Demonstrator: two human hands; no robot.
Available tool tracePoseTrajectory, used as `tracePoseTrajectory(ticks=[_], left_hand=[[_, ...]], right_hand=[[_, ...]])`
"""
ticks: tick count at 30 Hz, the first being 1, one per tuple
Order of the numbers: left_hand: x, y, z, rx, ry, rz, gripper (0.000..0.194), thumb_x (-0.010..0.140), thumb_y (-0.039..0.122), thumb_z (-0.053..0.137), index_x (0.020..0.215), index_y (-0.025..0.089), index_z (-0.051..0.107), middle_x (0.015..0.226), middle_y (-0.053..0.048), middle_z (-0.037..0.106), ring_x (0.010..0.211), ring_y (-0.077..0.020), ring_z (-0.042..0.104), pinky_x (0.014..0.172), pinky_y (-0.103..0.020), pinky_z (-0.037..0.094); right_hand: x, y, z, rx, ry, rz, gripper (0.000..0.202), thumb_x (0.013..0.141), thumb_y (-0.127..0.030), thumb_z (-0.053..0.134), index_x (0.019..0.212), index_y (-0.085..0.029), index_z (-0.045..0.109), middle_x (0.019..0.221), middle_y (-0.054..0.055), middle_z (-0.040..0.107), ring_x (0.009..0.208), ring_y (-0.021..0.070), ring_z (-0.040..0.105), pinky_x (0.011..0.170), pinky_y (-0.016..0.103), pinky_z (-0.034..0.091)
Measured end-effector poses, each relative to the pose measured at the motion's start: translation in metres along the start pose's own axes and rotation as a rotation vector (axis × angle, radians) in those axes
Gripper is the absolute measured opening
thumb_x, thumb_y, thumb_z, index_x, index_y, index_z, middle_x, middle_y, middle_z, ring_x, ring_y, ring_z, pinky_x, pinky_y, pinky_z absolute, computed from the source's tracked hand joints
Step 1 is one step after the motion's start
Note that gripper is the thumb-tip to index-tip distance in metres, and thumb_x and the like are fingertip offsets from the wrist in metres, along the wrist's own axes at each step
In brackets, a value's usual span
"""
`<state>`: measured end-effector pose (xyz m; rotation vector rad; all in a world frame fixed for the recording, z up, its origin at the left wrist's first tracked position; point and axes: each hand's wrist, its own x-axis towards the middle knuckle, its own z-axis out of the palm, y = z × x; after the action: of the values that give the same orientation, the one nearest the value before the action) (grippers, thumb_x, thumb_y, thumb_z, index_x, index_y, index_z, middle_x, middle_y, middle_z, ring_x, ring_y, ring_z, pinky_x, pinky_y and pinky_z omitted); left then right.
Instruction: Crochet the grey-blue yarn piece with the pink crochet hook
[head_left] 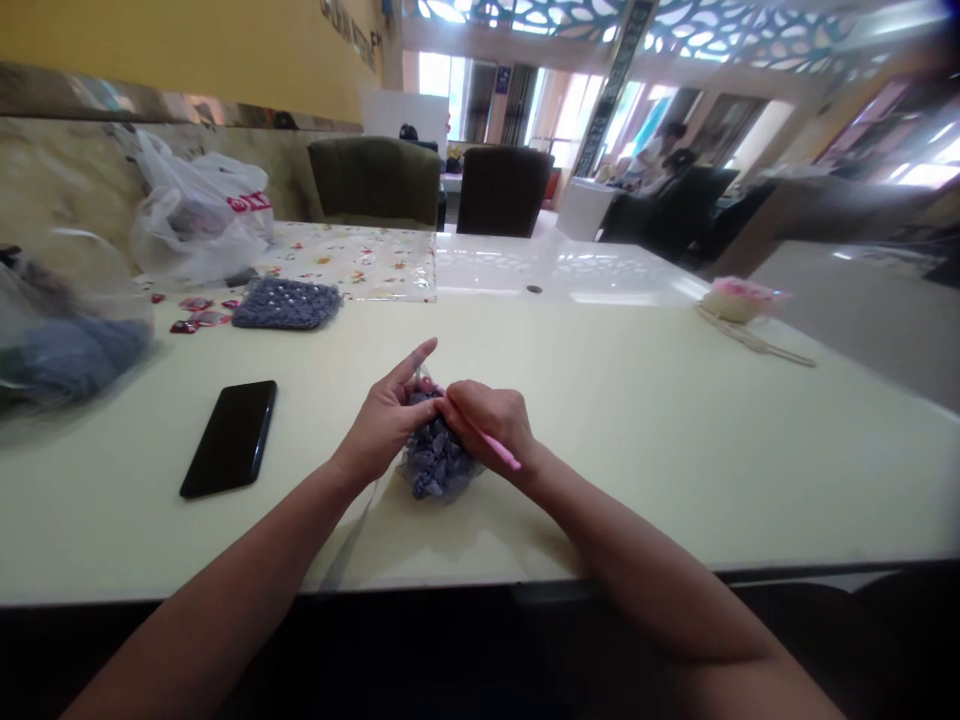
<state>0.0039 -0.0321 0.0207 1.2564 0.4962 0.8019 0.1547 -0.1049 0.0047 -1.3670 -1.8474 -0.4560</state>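
My right hand (491, 418) is closed round a pink crochet hook (501, 450), whose handle end sticks out below the fist. Bunched grey-blue crochet work (436, 462), made of what looks like thin plastic strip, hangs beneath both hands just over the table. My left hand (386, 415) pinches its upper edge between thumb and fingers, with the index finger stretched up and a pale strand by it. A thin translucent strip (352, 540) runs from under the left hand towards the table's front edge. The hook's tip is hidden between the hands.
On the pale table (637, 430), a black phone (231, 438) lies left of my forearm. Behind it are a grey-blue crocheted pouch (286, 304), red wrappers (199, 318), a white plastic bag (202, 215) and a clear bag (82, 350). A pink-topped bundle (739, 298) stands far right.
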Motion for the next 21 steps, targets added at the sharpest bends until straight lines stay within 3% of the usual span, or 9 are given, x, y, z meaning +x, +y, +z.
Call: tracePoseTrajectory(ticks=[5,9,14,21], left_hand=[[-0.002,-0.006,0.009,-0.002,0.066,0.048,0.071,0.074,0.017,0.078,0.141,0.025,0.056,0.089,0.002,0.066,0.078,-0.0072,0.059,0.077,-0.019,0.048],[-0.003,-0.004,0.011,-0.210,0.028,-0.077,0.077,0.072,0.015,0.078,0.144,0.027,0.053,0.079,0.005,0.064,0.067,-0.0057,0.058,0.069,-0.018,0.048],[-0.002,0.005,0.004,-0.285,-0.126,-0.191,0.081,0.071,0.009,0.077,0.144,0.030,0.052,0.081,0.003,0.065,0.067,-0.0067,0.061,0.070,-0.019,0.049],[0.001,0.010,-0.010,-0.320,-0.215,-0.168,0.078,0.070,0.008,0.076,0.143,0.029,0.055,0.081,0.002,0.066,0.068,-0.0077,0.061,0.069,-0.020,0.048]], right_hand=[[0.002,-0.007,0.002,-0.337,0.152,-0.102,0.030,0.100,-0.024,0.046,0.071,-0.020,0.046,0.060,-0.002,0.053,0.050,0.0099,0.036,0.052,0.030,0.020],[0.000,-0.010,0.003,-0.397,0.230,-0.118,0.027,0.099,-0.022,0.050,0.072,-0.021,0.046,0.058,-0.003,0.050,0.049,0.0111,0.036,0.052,0.030,0.022],[-0.003,-0.003,0.004,-0.280,0.310,-0.232,0.023,0.100,-0.025,0.050,0.077,-0.020,0.049,0.056,-0.004,0.047,0.051,0.0105,0.039,0.054,0.028,0.027],[-0.002,0.008,-0.002,0.058,0.180,-0.241,0.016,0.099,-0.025,0.051,0.085,-0.018,0.054,0.064,-0.002,0.056,0.056,0.0090,0.048,0.056,0.024,0.034]])
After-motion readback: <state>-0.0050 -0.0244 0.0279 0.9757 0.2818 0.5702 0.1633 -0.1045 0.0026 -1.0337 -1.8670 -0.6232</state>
